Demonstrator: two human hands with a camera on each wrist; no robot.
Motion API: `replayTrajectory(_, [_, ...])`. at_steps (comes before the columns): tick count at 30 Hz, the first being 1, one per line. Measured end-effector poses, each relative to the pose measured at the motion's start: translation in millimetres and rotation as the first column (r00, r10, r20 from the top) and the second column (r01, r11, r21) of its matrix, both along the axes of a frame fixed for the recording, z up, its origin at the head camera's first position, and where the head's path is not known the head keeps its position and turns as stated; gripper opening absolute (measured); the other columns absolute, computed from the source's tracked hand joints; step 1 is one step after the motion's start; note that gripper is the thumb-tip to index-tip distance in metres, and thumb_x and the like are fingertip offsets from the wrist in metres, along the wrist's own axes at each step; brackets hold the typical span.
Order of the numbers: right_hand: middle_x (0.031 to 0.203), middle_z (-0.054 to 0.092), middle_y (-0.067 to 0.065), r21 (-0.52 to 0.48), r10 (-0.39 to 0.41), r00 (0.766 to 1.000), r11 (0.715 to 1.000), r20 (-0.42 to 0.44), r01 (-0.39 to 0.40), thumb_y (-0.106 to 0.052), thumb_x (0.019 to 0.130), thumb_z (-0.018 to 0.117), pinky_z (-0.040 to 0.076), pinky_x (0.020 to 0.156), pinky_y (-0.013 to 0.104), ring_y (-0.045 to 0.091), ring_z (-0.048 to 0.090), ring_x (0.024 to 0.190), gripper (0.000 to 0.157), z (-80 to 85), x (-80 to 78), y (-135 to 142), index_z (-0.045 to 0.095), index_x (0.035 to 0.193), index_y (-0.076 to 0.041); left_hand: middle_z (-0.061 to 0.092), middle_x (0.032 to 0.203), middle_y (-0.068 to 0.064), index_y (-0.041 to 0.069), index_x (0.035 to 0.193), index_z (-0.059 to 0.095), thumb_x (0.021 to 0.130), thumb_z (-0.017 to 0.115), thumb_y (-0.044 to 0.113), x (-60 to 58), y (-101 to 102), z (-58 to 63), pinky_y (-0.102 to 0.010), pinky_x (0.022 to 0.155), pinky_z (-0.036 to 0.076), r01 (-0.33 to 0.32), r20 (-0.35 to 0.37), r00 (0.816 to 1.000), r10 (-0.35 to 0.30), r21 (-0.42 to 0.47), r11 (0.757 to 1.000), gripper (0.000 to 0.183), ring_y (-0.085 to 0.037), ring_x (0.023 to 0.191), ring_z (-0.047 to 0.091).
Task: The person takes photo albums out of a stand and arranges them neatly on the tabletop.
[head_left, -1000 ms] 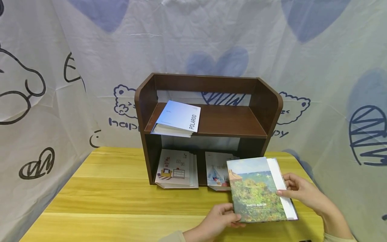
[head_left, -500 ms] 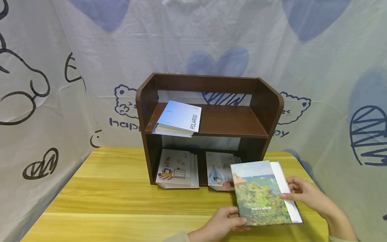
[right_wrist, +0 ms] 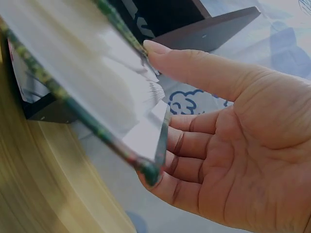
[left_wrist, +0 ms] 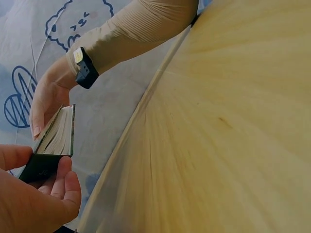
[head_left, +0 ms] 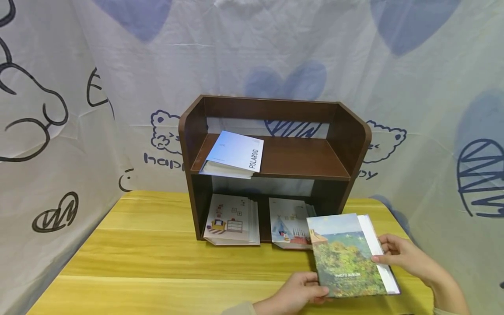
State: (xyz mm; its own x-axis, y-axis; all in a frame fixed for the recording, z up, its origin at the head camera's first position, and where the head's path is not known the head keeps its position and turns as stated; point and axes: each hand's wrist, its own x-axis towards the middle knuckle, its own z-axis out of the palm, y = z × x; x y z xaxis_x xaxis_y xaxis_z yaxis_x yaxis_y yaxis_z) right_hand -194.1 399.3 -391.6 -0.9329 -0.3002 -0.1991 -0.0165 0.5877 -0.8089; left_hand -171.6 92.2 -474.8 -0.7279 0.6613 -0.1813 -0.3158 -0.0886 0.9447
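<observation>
A photo album [head_left: 346, 253] with a painted seaside garden on its cover is held above the table's right side, tilted toward the head camera. My left hand [head_left: 295, 292] grips its lower left corner, thumb on the cover and fingers behind. At the opposite side my right hand [head_left: 407, 258] pinches the right edge, thumb on the front. In the left wrist view the album's dark green spine [left_wrist: 44, 166] sits between thumb and fingers. The right wrist view has the white pages [right_wrist: 97, 63] fanned slightly at the edge, with the right thumb on one cover and fingertips under the other.
A dark brown two-tier shelf [head_left: 271, 177] stands at the back of the wooden table [head_left: 157, 258]. A blue POLAROID album [head_left: 235, 151] lies on its upper tier. Two illustrated stacks, left [head_left: 231, 218] and right [head_left: 289, 221], lean on the lower tier. Printed cloth [head_left: 271, 48] surrounds the table.
Both hands have moved the photo album a little right and toward the person. More of the right stack on the lower tier shows now. The grip looks the same.
</observation>
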Motion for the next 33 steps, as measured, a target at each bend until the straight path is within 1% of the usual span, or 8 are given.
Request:
replayTrajectory(2, [0.090, 0.057, 0.006, -0.003, 0.007, 1.000, 1.000, 0.013, -0.007, -0.020, 0.097, 0.059, 0.048, 0.066, 0.024, 0.007, 0.054, 0.077, 0.042, -1.9, -0.4, 3.4, 0.045, 0.120, 0.013, 0.066, 0.082, 0.004, 0.005, 0.095, 0.062, 0.098, 0.056, 0.009, 0.1, 2.2, -1.9, -0.040, 0.097, 0.054, 0.002, 0.009, 1.000, -0.002, 0.006, 1.000, 0.008, -0.023, 0.105, 0.069])
replayTrajectory(6, [0.092, 0.057, 0.006, -0.015, 0.032, 0.999, 0.999, 0.022, -0.032, -0.019, 0.098, 0.058, 0.049, 0.067, 0.025, 0.006, 0.053, 0.078, 0.043, -5.0, -1.0, 9.0, 0.044, 0.122, 0.014, 0.071, 0.097, -0.010, -0.003, 0.105, 0.063, 0.098, 0.055, 0.008, 1.4, 5.3, -3.4, -0.043, 0.098, 0.053, 0.012, 0.020, 1.000, -0.012, 0.024, 1.000, 0.015, -0.031, 0.111, 0.066])
replayTrajectory(11, [0.094, 0.058, 0.006, -0.022, 0.059, 0.998, 0.998, 0.027, -0.058, -0.018, 0.098, 0.057, 0.051, 0.068, 0.025, 0.006, 0.054, 0.079, 0.046, -6.6, -1.3, 15.4, 0.042, 0.126, 0.017, 0.070, 0.108, -0.018, -0.005, 0.109, 0.063, 0.098, 0.056, 0.009, 2.4, 9.5, -3.3, -0.041, 0.098, 0.053, 0.032, 0.021, 0.999, -0.033, 0.013, 0.999, 0.019, -0.031, 0.112, 0.066])
replayTrajectory(14, [0.094, 0.059, 0.006, -0.024, 0.058, 0.997, 0.998, 0.044, -0.057, -0.019, 0.098, 0.057, 0.052, 0.069, 0.025, 0.006, 0.055, 0.080, 0.049, -6.3, -1.7, 18.5, 0.041, 0.129, 0.017, 0.070, 0.109, -0.018, -0.004, 0.110, 0.064, 0.098, 0.056, 0.010, 2.2, 12.7, -4.2, -0.039, 0.096, 0.054, 0.035, 0.017, 0.999, -0.035, -0.007, 0.999, 0.021, -0.028, 0.111, 0.067])
replayTrajectory(16, [0.091, 0.057, 0.004, -0.025, 0.056, 0.997, 0.998, 0.053, -0.054, -0.019, 0.098, 0.057, 0.050, 0.066, 0.027, 0.005, 0.054, 0.078, 0.046, -6.4, -2.0, 20.6, 0.044, 0.126, 0.015, 0.069, 0.111, -0.020, -0.005, 0.112, 0.064, 0.098, 0.056, 0.010, 2.4, 14.9, -4.7, -0.039, 0.096, 0.055, 0.032, 0.020, 0.999, -0.032, -0.013, 0.999, 0.022, -0.029, 0.111, 0.066])
replayTrajectory(21, [0.083, 0.045, 0.002, -0.018, 0.041, 0.998, 0.999, 0.055, -0.040, -0.019, 0.098, 0.058, 0.044, 0.060, 0.031, 0.005, 0.046, 0.072, 0.029, -8.3, -1.3, 25.6, 0.047, 0.106, 0.006, 0.069, 0.114, -0.021, -0.004, 0.114, 0.065, 0.097, 0.057, 0.010, 4.1, 21.6, -6.9, -0.037, 0.094, 0.056, 0.022, 0.033, 0.999, -0.021, -0.032, 0.999, 0.023, -0.028, 0.110, 0.067])
replayTrajectory(28, [0.086, 0.048, 0.002, 0.010, 0.006, 0.996, 1.000, 0.088, -0.007, -0.022, 0.097, 0.058, 0.048, 0.063, 0.029, 0.005, 0.048, 0.075, 0.038, -11.1, 0.3, 31.2, 0.048, 0.117, 0.009, 0.070, 0.113, -0.020, -0.004, 0.113, 0.065, 0.097, 0.057, 0.009, 6.0, 28.9, -9.0, -0.035, 0.092, 0.057, 0.010, 0.045, 0.999, -0.008, -0.044, 0.999, 0.022, -0.028, 0.109, 0.068])
replayTrajectory(33, [0.082, 0.045, 0.001, -0.003, 0.024, 0.994, 1.000, 0.107, -0.024, -0.021, 0.098, 0.056, 0.044, 0.059, 0.030, 0.006, 0.046, 0.071, 0.032, -12.2, 0.4, 37.0, 0.047, 0.110, 0.007, 0.070, 0.113, -0.020, -0.003, 0.113, 0.065, 0.097, 0.057, 0.009, 4.8, 33.2, -10.6, -0.035, 0.091, 0.057, 0.017, 0.062, 0.998, -0.014, -0.052, 0.998, 0.022, -0.029, 0.110, 0.067])
